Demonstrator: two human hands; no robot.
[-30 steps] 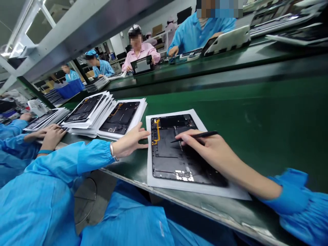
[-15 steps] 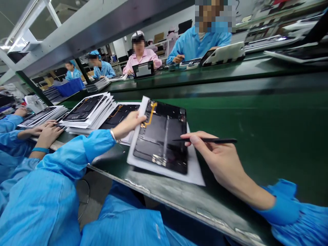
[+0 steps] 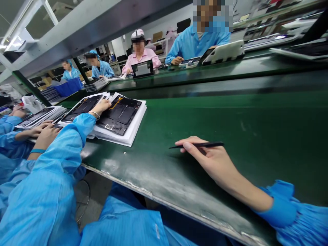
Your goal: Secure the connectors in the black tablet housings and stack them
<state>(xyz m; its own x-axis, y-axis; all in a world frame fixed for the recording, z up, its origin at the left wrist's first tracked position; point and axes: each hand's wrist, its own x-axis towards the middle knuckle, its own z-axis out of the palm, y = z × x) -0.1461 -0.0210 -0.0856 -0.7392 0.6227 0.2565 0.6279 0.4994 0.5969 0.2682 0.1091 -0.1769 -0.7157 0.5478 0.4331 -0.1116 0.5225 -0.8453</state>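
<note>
Black panel [image 3: 121, 116] on white sheets [image 3: 135, 125], green bench [image 3: 246, 126], co-workers [image 3: 200, 44] opposite

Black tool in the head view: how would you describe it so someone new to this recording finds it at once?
Start from the green bench and go to its right half, where the right hand reaches in. Pinched there is the black tool, its pointed tip toward the left. Unlike the broad, flat panels at left, it is pen-slim.
</note>
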